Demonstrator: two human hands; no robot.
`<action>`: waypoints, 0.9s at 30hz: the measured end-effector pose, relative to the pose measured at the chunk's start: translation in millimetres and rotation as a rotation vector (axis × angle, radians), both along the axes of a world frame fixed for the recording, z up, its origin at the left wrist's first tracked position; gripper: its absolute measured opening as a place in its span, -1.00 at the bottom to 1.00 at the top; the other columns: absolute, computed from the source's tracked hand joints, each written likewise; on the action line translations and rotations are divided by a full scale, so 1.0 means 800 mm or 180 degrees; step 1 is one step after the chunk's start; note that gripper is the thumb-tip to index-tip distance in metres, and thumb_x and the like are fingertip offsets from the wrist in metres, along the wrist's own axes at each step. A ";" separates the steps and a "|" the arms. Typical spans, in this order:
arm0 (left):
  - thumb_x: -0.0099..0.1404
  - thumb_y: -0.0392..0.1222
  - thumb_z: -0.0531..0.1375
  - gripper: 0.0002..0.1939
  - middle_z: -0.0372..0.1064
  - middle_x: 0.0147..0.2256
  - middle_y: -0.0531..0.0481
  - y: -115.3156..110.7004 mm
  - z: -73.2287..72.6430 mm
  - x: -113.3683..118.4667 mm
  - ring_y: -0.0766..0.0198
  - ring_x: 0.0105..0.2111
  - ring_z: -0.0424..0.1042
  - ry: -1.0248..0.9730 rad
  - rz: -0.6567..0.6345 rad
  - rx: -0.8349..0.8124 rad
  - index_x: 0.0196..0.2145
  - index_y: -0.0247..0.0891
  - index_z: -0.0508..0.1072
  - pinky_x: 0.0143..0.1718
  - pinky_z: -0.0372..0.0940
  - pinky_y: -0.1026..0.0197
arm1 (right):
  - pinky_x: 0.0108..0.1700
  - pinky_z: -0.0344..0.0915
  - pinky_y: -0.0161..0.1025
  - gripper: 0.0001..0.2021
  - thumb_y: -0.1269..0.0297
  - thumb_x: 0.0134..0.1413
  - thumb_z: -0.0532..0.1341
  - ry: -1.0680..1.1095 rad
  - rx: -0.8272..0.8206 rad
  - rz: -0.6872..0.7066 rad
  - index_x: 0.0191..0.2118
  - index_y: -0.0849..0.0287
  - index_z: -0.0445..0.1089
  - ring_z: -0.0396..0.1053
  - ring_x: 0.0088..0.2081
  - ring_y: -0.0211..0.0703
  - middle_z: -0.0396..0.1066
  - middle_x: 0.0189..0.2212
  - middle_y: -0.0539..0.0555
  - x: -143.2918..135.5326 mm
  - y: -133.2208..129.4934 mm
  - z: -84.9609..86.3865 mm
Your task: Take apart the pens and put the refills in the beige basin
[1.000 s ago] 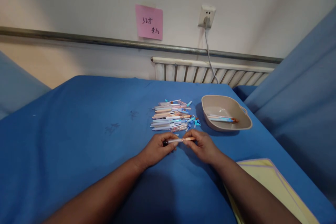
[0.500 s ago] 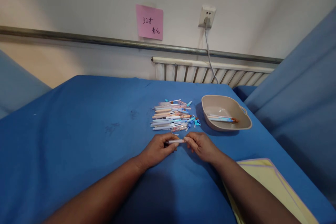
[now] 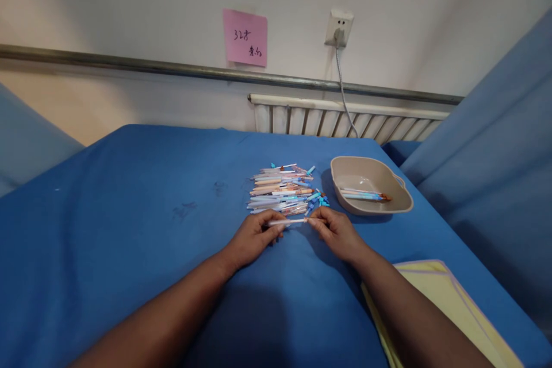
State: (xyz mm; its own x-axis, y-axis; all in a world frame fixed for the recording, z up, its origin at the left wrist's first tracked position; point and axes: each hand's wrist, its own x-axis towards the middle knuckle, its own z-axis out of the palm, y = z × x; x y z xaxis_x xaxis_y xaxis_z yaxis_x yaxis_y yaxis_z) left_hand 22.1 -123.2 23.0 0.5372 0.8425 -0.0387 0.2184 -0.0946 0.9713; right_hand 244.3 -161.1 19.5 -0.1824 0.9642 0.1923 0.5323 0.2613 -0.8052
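My left hand (image 3: 259, 233) is closed around the whitish barrel of a pen (image 3: 295, 221), held level just in front of the pile. The fingers of my right hand (image 3: 334, 230) pinch the pen's right end, where a small brownish part shows; I cannot tell whether that is a separate piece. Beyond both hands lies a pile of pens (image 3: 276, 190) in white, pale blue, peach and pink, laid roughly side by side. Small blue caps or clips (image 3: 319, 200) are scattered at its right edge.
A beige plastic basin (image 3: 357, 167) stands right of the pile, with several pens (image 3: 364, 195) inside. A folded yellow cloth (image 3: 440, 293) lies under my right forearm on the blue-covered table (image 3: 129, 213). Behind are a radiator (image 3: 302, 118), pipe and plugged socket (image 3: 339, 29).
Both hands have moved slightly away from me, towards the pile, and a little further apart. More of the pen now shows between them.
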 end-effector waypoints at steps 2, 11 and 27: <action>0.19 -0.10 0.18 -0.79 0.31 -0.50 0.07 0.006 -0.001 -0.005 0.41 -0.56 0.26 -0.0085 0.0086 -0.0051 -0.29 -0.31 0.42 -0.51 0.19 0.35 | -0.46 0.11 -0.36 -0.81 0.17 0.18 0.07 0.0038 -0.0009 -0.0118 -0.38 0.14 0.28 0.22 -0.51 -0.28 0.27 -0.55 -0.05 0.002 0.001 -0.002; 0.13 -0.09 0.24 -0.77 0.28 -0.53 0.13 0.030 -0.005 -0.018 0.45 -0.63 0.22 -0.0913 0.0859 -0.0587 -0.33 -0.29 0.35 -0.60 0.14 0.38 | -0.39 0.16 -0.33 -0.83 0.19 0.15 0.12 -0.0531 0.0002 -0.0128 -0.38 0.16 0.30 0.28 -0.44 -0.23 0.35 -0.48 -0.01 0.003 0.005 -0.012; 0.10 -0.02 0.26 -0.68 0.29 -0.55 0.11 0.026 -0.009 -0.009 0.46 -0.64 0.20 -0.0754 0.0755 -0.0636 -0.31 -0.34 0.40 -0.61 0.10 0.37 | -0.11 0.13 -0.16 -0.87 0.29 0.18 0.10 -0.2207 0.0409 -0.0024 -0.22 0.12 0.38 0.25 -0.14 -0.04 0.38 -0.24 0.12 -0.035 0.026 -0.008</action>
